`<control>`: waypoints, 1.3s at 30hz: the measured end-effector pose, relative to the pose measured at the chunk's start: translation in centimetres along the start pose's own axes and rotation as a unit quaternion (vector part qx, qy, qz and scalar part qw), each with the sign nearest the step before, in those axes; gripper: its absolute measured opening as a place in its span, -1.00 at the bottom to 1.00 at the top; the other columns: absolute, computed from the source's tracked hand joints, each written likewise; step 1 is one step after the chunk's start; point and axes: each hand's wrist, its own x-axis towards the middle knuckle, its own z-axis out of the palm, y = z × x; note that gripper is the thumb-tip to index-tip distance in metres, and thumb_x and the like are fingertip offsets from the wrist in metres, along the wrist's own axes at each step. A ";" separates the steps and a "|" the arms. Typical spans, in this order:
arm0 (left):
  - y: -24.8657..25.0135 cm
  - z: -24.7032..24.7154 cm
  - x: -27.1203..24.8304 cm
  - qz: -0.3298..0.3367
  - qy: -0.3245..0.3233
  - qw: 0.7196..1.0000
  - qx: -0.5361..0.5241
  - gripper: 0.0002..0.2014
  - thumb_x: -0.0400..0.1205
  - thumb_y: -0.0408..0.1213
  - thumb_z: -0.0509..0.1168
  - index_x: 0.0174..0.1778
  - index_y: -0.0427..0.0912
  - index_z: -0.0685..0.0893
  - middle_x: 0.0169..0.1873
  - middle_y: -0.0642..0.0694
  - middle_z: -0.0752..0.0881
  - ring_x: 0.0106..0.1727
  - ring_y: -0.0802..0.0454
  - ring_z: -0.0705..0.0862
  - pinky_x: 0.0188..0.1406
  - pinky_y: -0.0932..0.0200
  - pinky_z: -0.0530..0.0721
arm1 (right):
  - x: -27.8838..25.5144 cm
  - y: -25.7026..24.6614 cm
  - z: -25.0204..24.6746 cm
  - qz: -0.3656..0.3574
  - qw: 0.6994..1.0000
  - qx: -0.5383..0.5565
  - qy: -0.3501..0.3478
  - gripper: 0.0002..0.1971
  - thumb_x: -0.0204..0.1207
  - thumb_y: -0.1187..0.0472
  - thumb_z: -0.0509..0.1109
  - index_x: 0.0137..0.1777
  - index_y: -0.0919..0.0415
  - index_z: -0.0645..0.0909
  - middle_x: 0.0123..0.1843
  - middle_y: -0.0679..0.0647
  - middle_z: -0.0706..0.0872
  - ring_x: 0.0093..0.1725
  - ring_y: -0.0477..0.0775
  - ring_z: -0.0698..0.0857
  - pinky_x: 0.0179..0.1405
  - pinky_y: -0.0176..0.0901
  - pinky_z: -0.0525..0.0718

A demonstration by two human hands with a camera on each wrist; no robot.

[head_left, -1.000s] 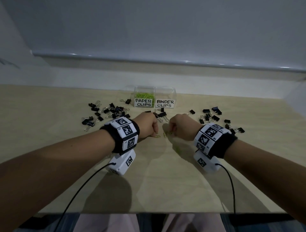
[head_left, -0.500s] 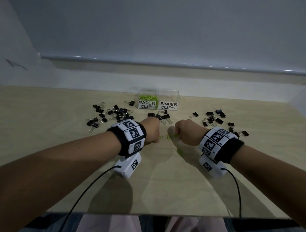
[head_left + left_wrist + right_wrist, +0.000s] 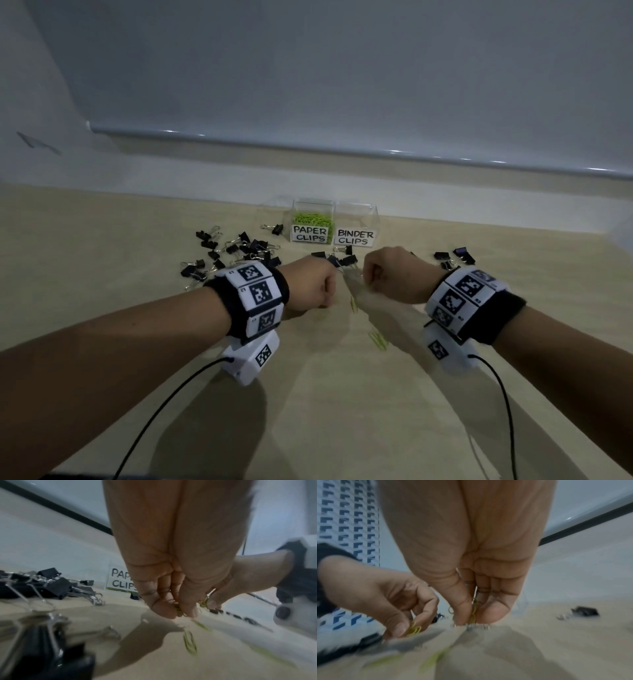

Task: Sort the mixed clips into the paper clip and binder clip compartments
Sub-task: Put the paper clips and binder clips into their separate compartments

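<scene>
A: Where are the green paper clips?
B: Many fill the compartment labelled PAPER CLIPS (image 3: 310,224). Just in front of that compartment, each hand pinches a few: the left hand (image 3: 310,286) has its fingers (image 3: 163,605) curled round green paper clips (image 3: 178,610), and the right hand (image 3: 394,277) pinches its own paper clips (image 3: 474,609) between thumb and fingers (image 3: 491,609).

A: Any loose ones?
B: Yes, loose paper clips (image 3: 376,339) lie on the wooden counter (image 3: 102,240), nearer the person than that compartment, between the two wrists. One more (image 3: 352,303) lies just below the hands.

A: And the binder clips?
B: Black binder clips (image 3: 236,250) are scattered left of the PAPER CLIPS compartment, a few (image 3: 342,258) just in front of it, and others (image 3: 455,257) well to its right. The BINDER CLIPS compartment (image 3: 356,226) touches its right side.

A: Anything else?
B: Marker-covered wristbands (image 3: 253,298) with cabled white camera boxes (image 3: 250,356).
</scene>
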 end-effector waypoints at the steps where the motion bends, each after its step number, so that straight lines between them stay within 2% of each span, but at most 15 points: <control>1: -0.4 -0.8 0.2 0.004 0.014 1.000 -0.014 -0.88 0.62 -0.36 0.32 0.02 -0.25 0.73 -0.12 -0.01 0.69 -0.17 0.16 0.56 -0.23 0.33 0.49 | 0.7 -0.3 -0.9 -0.006 1.000 0.004 0.019 -0.84 0.44 0.43 0.35 -0.20 0.14 0.64 -0.20 -0.04 0.65 -0.16 -0.02 0.63 -0.15 -0.23 0.59; 7: -3.2 -7.5 2.5 -0.040 0.135 0.988 -0.065 -0.90 0.63 -0.36 0.32 -0.13 -0.16 0.74 -0.29 0.09 0.64 -0.29 0.19 0.59 -0.26 0.29 0.59 | 8.2 -2.9 -4.8 -0.013 0.981 0.082 0.172 -0.94 0.40 0.39 0.47 -0.20 0.24 0.73 -0.17 0.09 0.78 -0.20 -0.03 0.67 -0.20 -0.28 0.62; 9: -3.9 -9.4 3.6 -0.062 0.190 0.977 -0.074 -0.89 0.62 -0.37 0.33 -0.17 -0.18 0.75 -0.31 0.09 0.65 -0.30 0.20 0.59 -0.26 0.32 0.55 | 10.9 -3.6 -4.9 0.004 0.978 0.084 0.191 -0.97 0.40 0.36 0.49 -0.18 0.25 0.73 -0.12 0.13 0.79 -0.15 0.03 0.70 -0.12 -0.19 0.66; 12: -4.7 -10.5 5.5 -0.092 0.244 0.962 -0.075 -0.93 0.57 -0.36 0.41 -0.18 -0.28 0.78 -0.18 -0.07 0.74 -0.18 0.06 0.64 -0.08 0.21 0.56 | 13.1 -4.0 -4.2 0.025 0.984 0.052 0.166 -0.91 0.40 0.30 0.52 -0.10 0.25 0.75 -0.01 0.18 0.80 0.02 0.14 0.75 0.06 -0.13 0.71; 16: -5.1 -9.1 7.5 -0.102 0.219 0.969 -0.041 -0.94 0.52 -0.37 0.46 -0.13 -0.23 0.75 -0.05 -0.14 0.79 0.01 -0.06 0.74 0.08 0.13 0.65 | 11.8 -2.9 -3.9 0.020 0.984 0.048 0.169 -0.78 0.42 0.32 0.51 0.08 0.25 0.74 0.07 0.13 0.77 0.05 0.07 0.72 0.12 -0.16 0.71; 19: -4.8 -7.9 6.9 -0.065 0.228 0.971 -0.002 -0.86 0.49 -0.30 0.47 -0.07 -0.18 0.71 -0.03 -0.09 0.69 0.01 -0.06 0.68 0.05 0.09 0.63 | 8.0 -1.5 -4.1 -0.033 0.985 0.027 0.170 -0.84 0.43 0.40 0.46 -0.06 0.20 0.77 -0.05 0.08 0.78 -0.16 -0.06 0.66 -0.05 -0.20 0.71; 21: -4.2 -6.7 5.6 -0.029 0.214 0.976 0.020 -0.93 0.50 -0.35 0.45 -0.12 -0.20 0.74 -0.12 -0.05 0.68 -0.06 -0.02 0.67 -0.08 0.16 0.56 | 5.1 -0.9 -3.6 -0.074 0.994 -0.012 0.076 -0.83 0.42 0.42 0.45 -0.11 0.17 0.79 -0.12 0.05 0.80 -0.26 -0.14 0.63 -0.18 -0.35 0.61; 23: -3.6 -4.7 4.2 -0.019 0.143 0.988 0.050 -0.96 0.50 -0.39 0.44 -0.16 -0.23 0.76 -0.18 -0.06 0.74 -0.16 0.02 0.68 -0.16 0.19 0.56 | 2.5 -0.8 -2.5 -0.093 0.994 -0.027 -0.043 -0.80 0.41 0.40 0.48 -0.11 0.08 0.79 -0.15 -0.05 0.79 -0.28 -0.21 0.62 -0.25 -0.49 0.50; 25: -3.2 -2.8 3.4 -0.035 0.071 0.994 0.072 -0.91 0.51 -0.36 0.46 -0.14 -0.31 0.77 -0.23 -0.09 0.74 -0.22 0.01 0.65 -0.21 0.19 0.54 | 1.1 -1.2 -1.1 -0.104 0.989 -0.031 -0.103 -0.76 0.41 0.35 0.50 -0.08 -0.03 0.76 -0.19 -0.22 0.67 -0.26 -0.28 0.58 -0.26 -0.52 0.47; 27: -3.1 -1.7 3.1 -0.058 0.056 0.994 0.069 -0.87 0.53 -0.33 0.45 -0.10 -0.32 0.75 -0.24 -0.11 0.69 -0.22 0.00 0.60 -0.19 0.19 0.49 | 0.8 -1.6 -0.1 -0.110 0.988 -0.037 -0.105 -0.75 0.40 0.35 0.49 0.01 0.03 0.75 -0.19 -0.22 0.59 -0.23 -0.21 0.55 -0.27 -0.50 0.45; 29: -2.9 -1.5 3.1 -0.071 0.058 0.994 0.062 -0.96 0.53 -0.37 0.41 -0.21 -0.26 0.71 -0.27 -0.12 0.66 -0.21 -0.05 0.62 -0.18 0.17 0.51 | 1.0 -1.9 0.4 -0.114 0.987 -0.066 -0.096 -0.79 0.37 0.34 0.51 -0.02 0.09 0.74 -0.16 -0.09 0.62 -0.20 -0.10 0.57 -0.31 -0.45 0.47; 31: -2.9 -1.2 3.1 -0.085 0.040 0.994 0.052 -0.80 0.53 -0.43 0.32 -0.40 -0.16 0.57 -0.31 -0.13 0.61 -0.23 -0.09 0.61 -0.18 0.14 0.54 | 1.3 -1.9 0.7 -0.107 0.986 -0.086 -0.097 -0.88 0.33 0.31 0.53 -0.19 0.11 0.70 -0.16 0.02 0.69 -0.21 0.02 0.62 -0.27 -0.22 0.59; 33: -2.7 -1.0 2.6 -0.083 0.019 0.996 0.026 -0.75 0.55 -0.46 0.26 -0.45 -0.15 0.53 -0.33 -0.15 0.64 -0.24 -0.10 0.64 -0.22 0.14 0.59 | 1.3 -1.4 0.9 -0.084 0.986 -0.090 -0.111 -0.89 0.33 0.33 0.48 -0.27 0.11 0.65 -0.17 0.05 0.72 -0.18 0.07 0.67 -0.17 -0.02 0.67; 36: -2.0 -0.7 1.3 -0.061 0.016 0.998 -0.006 -0.82 0.59 -0.47 0.25 -0.31 -0.30 0.68 -0.33 -0.07 0.69 -0.32 0.13 0.61 -0.33 0.29 0.58 | 0.3 -0.6 0.9 -0.036 0.992 -0.084 -0.087 -0.89 0.38 0.35 0.38 -0.25 0.12 0.62 -0.14 0.05 0.74 -0.13 0.10 0.68 -0.14 -0.08 0.66; 39: -1.2 0.1 -0.3 -0.039 0.040 0.998 -0.010 -0.90 0.57 -0.42 0.29 -0.21 -0.14 0.63 -0.37 0.12 0.55 -0.37 0.27 0.48 -0.40 0.36 0.43 | -1.7 -0.1 1.2 -0.006 0.998 -0.053 -0.041 -0.87 0.42 0.38 0.32 -0.21 0.12 0.58 -0.23 0.01 0.68 -0.19 0.07 0.64 -0.24 -0.16 0.61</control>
